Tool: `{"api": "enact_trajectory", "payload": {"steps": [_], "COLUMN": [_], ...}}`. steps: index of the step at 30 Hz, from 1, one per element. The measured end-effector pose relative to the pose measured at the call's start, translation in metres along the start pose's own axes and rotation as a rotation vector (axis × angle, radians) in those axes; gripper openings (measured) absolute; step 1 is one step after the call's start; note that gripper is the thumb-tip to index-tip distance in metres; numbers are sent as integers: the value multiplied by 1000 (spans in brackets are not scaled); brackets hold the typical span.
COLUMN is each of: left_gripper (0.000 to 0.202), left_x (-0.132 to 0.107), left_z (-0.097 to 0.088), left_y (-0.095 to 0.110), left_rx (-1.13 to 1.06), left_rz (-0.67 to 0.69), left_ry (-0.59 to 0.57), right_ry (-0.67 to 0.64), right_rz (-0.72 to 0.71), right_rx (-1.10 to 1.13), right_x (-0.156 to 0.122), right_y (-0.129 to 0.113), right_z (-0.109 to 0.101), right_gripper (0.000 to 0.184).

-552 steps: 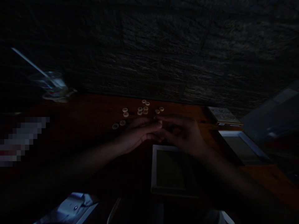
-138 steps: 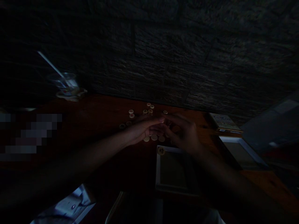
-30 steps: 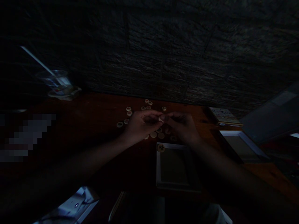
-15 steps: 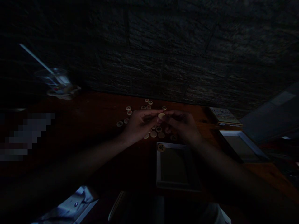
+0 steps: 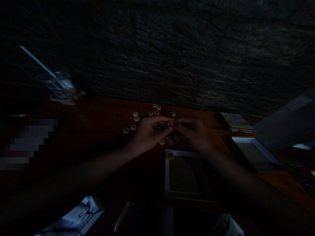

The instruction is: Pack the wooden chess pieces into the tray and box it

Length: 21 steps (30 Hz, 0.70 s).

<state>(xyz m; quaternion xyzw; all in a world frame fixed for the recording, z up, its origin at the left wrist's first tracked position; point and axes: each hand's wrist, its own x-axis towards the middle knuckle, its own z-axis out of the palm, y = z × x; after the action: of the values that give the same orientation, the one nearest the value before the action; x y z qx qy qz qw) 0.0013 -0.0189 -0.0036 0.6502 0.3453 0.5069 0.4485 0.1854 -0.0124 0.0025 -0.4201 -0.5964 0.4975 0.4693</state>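
My left hand (image 5: 150, 132) and my right hand (image 5: 193, 131) meet over the table, thumbs and forefingers pinched together at the tips. The xiangqi piece between them is hidden by the fingers now. Beneath and around the hands lie several round pale xiangqi pieces, among them a face-down piece (image 5: 170, 142) and a dark-marked piece (image 5: 126, 130) on the left. Some pieces are covered by my hands. Nearer me is an open shallow box (image 5: 167, 180), with one large marked piece (image 5: 169, 155) on its far left corner.
A second shallow tray (image 5: 264, 154) and a printed box (image 5: 237, 122) lie at the right. At the far left stands a clear cup (image 5: 59, 86) with a straw. Behind the wooden table (image 5: 105, 114) rises a dark stone wall (image 5: 157, 59). The light is dim.
The pale piece that showed between my fingertips is now covered by them, as the fingers and thumbs have turned closer together. Both arms stay in nearly the same place.
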Motion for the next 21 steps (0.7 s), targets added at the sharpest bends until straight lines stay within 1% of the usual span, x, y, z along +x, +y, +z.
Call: {"api": "enact_trajectory", "payload": {"steps": [8,12,15,17,19,21], "left_gripper": [28,27,24,24,25,25], "left_x": [1,3,5,6,7,7], "left_z": [-2,-3,-2,-2,-2,-2], "left_y": [-2,0,0,-1,-3,-4], "left_rx": [-36,-74,-204,-295,-360,-405], "left_rz": [-21,-62,-154,-218,-265,-287], "left_ry": [37,78,81,73,60,42], "right_ry": [-12,-39,-4,66,118,118], "right_rz": [-3,-80,-187,-298,-442,-584], "right_rx": [22,11,-80,-237,-432,-577], "right_x": [0,-1,-2,-4,-6,-8], "right_y": [1,2,4,3,0,-3], "right_z": [-3,-2,-3,-4,-6,-8], "right_gripper": [33,32,29,24,20,19]}}
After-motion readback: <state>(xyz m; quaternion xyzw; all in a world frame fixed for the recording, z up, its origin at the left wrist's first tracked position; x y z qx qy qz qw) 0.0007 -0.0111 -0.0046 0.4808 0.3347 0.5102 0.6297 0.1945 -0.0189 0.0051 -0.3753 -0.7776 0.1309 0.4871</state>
